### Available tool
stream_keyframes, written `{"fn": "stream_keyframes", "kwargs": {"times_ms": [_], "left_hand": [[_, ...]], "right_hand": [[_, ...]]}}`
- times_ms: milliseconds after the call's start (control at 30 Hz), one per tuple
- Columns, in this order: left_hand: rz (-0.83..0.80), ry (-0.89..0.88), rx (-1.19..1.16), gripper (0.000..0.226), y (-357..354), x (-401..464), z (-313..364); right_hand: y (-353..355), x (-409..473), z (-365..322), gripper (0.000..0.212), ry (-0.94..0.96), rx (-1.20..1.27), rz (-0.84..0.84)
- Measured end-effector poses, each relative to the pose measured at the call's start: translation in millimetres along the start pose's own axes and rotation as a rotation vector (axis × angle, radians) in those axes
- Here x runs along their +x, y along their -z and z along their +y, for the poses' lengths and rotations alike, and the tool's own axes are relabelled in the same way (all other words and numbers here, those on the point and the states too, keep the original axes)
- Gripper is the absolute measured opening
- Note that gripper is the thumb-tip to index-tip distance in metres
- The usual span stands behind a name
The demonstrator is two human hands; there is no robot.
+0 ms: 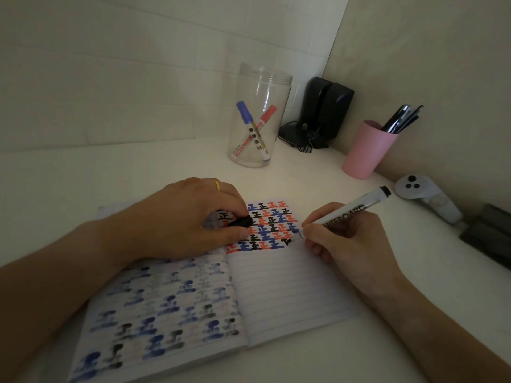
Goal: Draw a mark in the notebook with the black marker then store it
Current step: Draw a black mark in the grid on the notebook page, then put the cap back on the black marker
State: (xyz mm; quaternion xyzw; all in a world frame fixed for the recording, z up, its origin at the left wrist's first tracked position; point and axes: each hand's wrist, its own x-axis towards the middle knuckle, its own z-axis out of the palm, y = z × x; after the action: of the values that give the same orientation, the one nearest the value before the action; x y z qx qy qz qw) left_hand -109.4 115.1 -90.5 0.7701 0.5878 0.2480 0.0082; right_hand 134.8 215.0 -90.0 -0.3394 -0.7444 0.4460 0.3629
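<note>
An open lined notebook (287, 283) lies on the white desk, its right page topped with rows of black, red and blue marks. My right hand (351, 244) grips the uncapped black whiteboard marker (348, 211), tip down at the right end of the marks near the page edge. My left hand (190, 219) rests on the notebook's upper left, pinching the black marker cap (242, 221). A clear plastic jar (260, 117) stands behind the notebook with a blue marker (250, 128) and a red marker (258, 125) inside.
A pink cup (366, 150) with dark pens stands at the back right. Black speakers (323, 111) with cables fill the corner. A white controller (425, 197) and a dark object (489, 236) lie along the right wall.
</note>
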Motion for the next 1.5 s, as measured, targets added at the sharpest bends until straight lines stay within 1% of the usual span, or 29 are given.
{"fn": "stream_keyframes", "kwargs": {"times_ms": [133, 333, 467, 633, 833, 867, 1000, 1067, 1133, 1233, 1300, 1367, 1433, 1500], "left_hand": [[-0.005, -0.007, -0.011, 0.037, 0.6, 0.4, 0.4], [0.0, -0.015, -0.005, 0.036, -0.1, 0.6, -0.5], [0.007, -0.021, -0.003, 0.035, -0.8, 0.9, -1.3], [0.014, -0.032, -0.01, 0.034, -1.4, 1.4, -1.7], [0.012, -0.026, -0.006, 0.034, -0.4, 0.7, -0.8], [0.013, -0.028, -0.003, 0.034, 0.2, 1.5, -0.5], [0.034, -0.016, 0.008, 0.03, 3.8, 0.6, 2.2], [0.027, -0.005, 0.023, 0.03, 4.9, 0.4, 5.6], [0.018, 0.003, 0.037, 0.031, 6.0, 1.0, 7.0], [0.027, 0.012, 0.016, 0.035, 6.9, 0.5, 7.8], [0.024, 0.009, 0.014, 0.039, 5.6, 0.6, 7.6], [0.038, 0.016, 0.004, 0.041, 4.2, 0.1, 7.4], [0.107, 0.035, 0.02, 0.036, 3.6, 1.7, 7.1], [0.247, 0.094, 0.039, 0.029, 5.0, 2.6, 4.8]], "right_hand": [[-0.8, -1.0, -1.5, 0.011, 0.026, 0.003, -0.046], [0.4, -0.8, 0.0, 0.013, 0.026, 0.003, -0.042], [-0.2, -2.0, -1.0, 0.009, 0.031, -0.022, -0.073], [-0.4, 0.9, 2.6, 0.01, 0.008, -0.057, 0.019], [-0.5, 2.6, 3.8, 0.007, -0.006, -0.048, 0.025], [0.3, 3.8, 3.8, 0.008, -0.021, -0.014, 0.039], [1.2, 16.6, -6.1, 0.01, -0.164, 0.284, 0.122], [-3.2, 27.6, -15.2, 0.006, -0.218, 0.337, 0.126], [-11.1, 40.6, -24.1, 0.003, -0.201, 0.38, 0.13], [-27.7, 53.5, -31.2, 0.014, -0.112, 0.449, 0.21], [-36.8, 55.1, -27.4, 0.015, -0.03, 0.472, 0.264], [-41.4, 53.8, -21.3, 0.016, -0.001, 0.55, 0.268], [-39.5, 52.8, -15.6, 0.018, -0.002, 0.592, 0.227], [-33.7, 51.9, -12.8, 0.019, -0.009, 0.627, 0.181]]}}
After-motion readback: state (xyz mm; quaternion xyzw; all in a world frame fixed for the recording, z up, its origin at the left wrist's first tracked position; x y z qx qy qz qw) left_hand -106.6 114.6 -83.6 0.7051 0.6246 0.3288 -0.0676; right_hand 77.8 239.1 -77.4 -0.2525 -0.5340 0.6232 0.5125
